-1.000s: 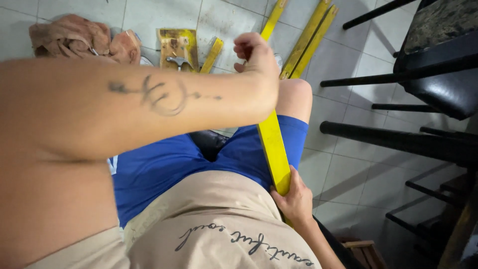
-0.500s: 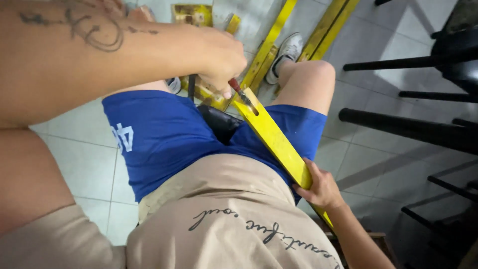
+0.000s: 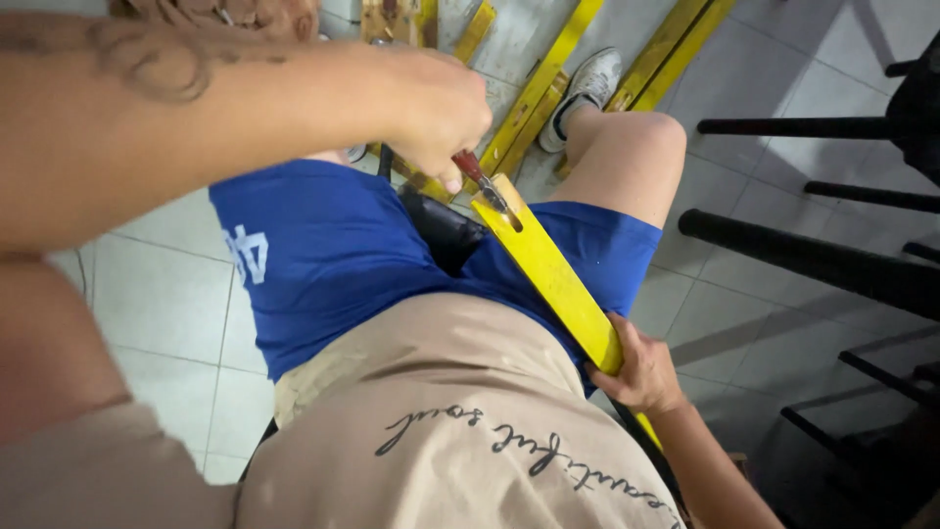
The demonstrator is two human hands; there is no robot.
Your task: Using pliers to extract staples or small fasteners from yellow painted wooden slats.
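Head view, strip: a long yellow strip [image 3: 553, 279] lies slantwise over the person's lap, across the blue shorts [image 3: 323, 255], its far end up near the knee.
Head view, left hand: the left hand [image 3: 436, 113] is closed around a red-handled tool [image 3: 480, 179], whose metal tip touches the strip's far end.
Head view, right hand: the right hand [image 3: 641, 370] is clamped on the strip's near end, beside the hip.
Hands: well apart, one at each end of the strip.
Handling: the strip looks stiff, flat and light, probably painted wood; its smooth face may slip, so a grip around both edges near the end, as the right hand has it, seems soundest.
Around: more yellow strips [image 3: 548, 83] lie on the tiled floor [image 3: 166, 294] past a pale shoe [image 3: 587, 83]; dark metal bars [image 3: 813, 260] stand at the right.
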